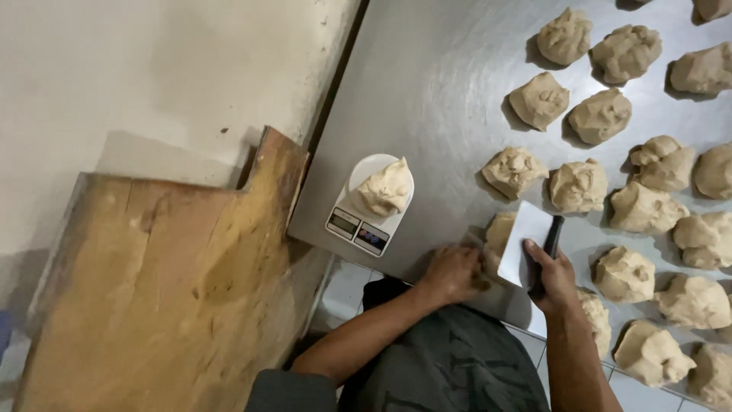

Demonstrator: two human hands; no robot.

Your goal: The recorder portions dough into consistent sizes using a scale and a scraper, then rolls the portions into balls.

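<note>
My right hand [553,273] grips a dough scraper [528,240] with a pale blade and black handle, held upright on the steel table [427,91]. The blade stands against a lump of dough [499,233] at the table's near edge. My left hand [454,272] rests on the same lump from the left, fingers curled over it. A small white kitchen scale [367,206] sits to the left of my hands, carrying one piece of dough [387,187] on its round plate.
Several cut dough pieces [579,185] lie in rows across the right of the table. A worn wooden board [168,290] leans against the wall at the left. Pale floor tiles [347,286] show below the table edge.
</note>
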